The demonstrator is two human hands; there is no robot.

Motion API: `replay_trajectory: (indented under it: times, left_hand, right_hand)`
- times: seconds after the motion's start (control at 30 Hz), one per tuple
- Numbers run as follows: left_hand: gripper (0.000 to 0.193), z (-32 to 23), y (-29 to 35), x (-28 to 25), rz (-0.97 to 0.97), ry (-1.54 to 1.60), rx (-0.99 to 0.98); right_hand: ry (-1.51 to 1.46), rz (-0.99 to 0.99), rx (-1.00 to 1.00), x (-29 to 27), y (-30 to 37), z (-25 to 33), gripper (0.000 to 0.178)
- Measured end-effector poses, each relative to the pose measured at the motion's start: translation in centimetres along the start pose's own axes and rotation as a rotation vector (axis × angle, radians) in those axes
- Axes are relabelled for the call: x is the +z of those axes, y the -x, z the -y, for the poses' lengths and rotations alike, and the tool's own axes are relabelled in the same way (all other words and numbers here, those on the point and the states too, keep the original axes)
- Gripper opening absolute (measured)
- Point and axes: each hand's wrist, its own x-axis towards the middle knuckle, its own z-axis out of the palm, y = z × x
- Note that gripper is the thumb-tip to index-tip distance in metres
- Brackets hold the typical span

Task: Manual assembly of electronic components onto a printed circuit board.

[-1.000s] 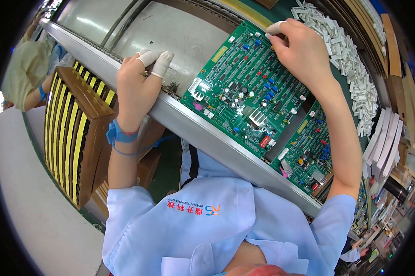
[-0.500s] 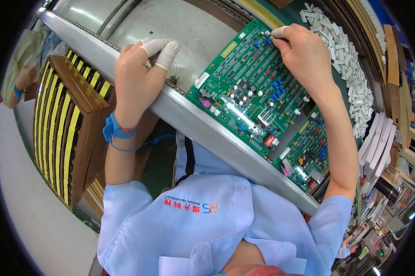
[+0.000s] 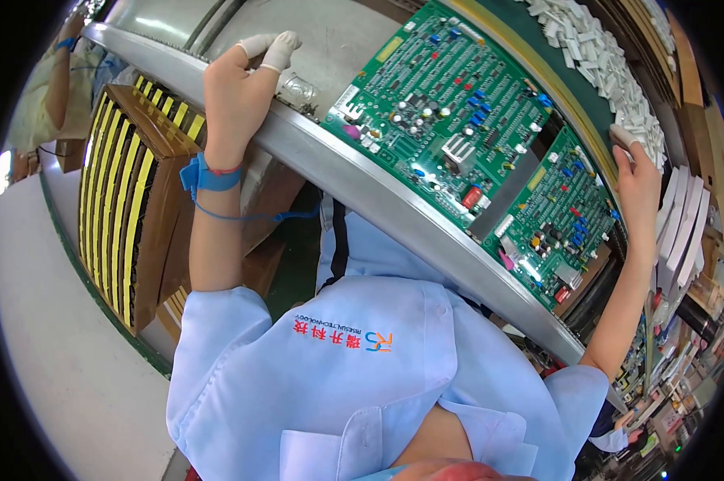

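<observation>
Two green circuit boards lie on the metal conveyor: a larger circuit board (image 3: 426,104) and, right of it, a smaller circuit board (image 3: 554,208). Both carry rows of small parts. My left hand (image 3: 237,104), with white finger cots, hovers over the conveyor's near rail, thumb and finger pinched together; whatever lies between them is hidden. Beyond the right board, my right hand (image 3: 640,188) reaches to the near edge of a heap of white connectors (image 3: 594,60). Its cot-covered finger and thumb are apart, and nothing shows between them.
The silver conveyor rail (image 3: 338,160) runs between me and the boards. At left stands a brown carton (image 3: 153,216) with yellow-striped dividers. White trays (image 3: 683,216) are stacked at right. A blue wrist strap (image 3: 205,178) trails a cord. Another person's arm (image 3: 59,84) shows at far left.
My right hand has left the larger board's far edge and moved right to the white connectors. The left hand stays pinched over the rail. The view has shifted slightly.
</observation>
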Motion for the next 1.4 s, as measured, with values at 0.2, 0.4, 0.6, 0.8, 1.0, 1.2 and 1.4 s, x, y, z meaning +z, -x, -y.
replay_trajectory:
  times: [0.2,0.4,0.6,0.8,1.0,1.2,1.4]
  left_hand:
    - [0.023,0.3,0.1,-0.1,0.065,0.012,-0.117]
    - [0.024,-6.6,-4.8,0.7,0.093,0.014,0.188]
    - [0.019,-10.5,-15.4,6.0,0.121,-0.318,0.636]
    - [0.024,-7.7,-23.4,11.4,0.462,-0.562,0.429]
    - [0.024,-7.5,-23.1,12.2,0.368,-0.455,0.575]
    - [0.022,-9.3,-22.3,11.6,0.421,-0.493,0.377]
    - [0.019,-18.0,-18.2,12.9,0.219,-0.413,0.640]
  right_hand:
    - [0.041,-0.085,-0.153,0.8,0.3,0.1,0.022]
    - [0.059,-0.107,-0.176,0.4,1.3,-0.6,0.025]
    - [0.055,-0.136,-0.147,-2.5,1.1,0.1,0.023]
    - [0.025,-0.704,-0.116,-11.6,-2.2,-4.6,0.018]
    - [0.269,-0.495,0.108,-18.6,-9.6,-15.0,0.026]
    - [0.133,-0.174,0.143,-17.2,-18.9,-18.5,0.044]
    - [0.127,-0.001,0.143,-15.6,-23.2,-18.1,0.039]
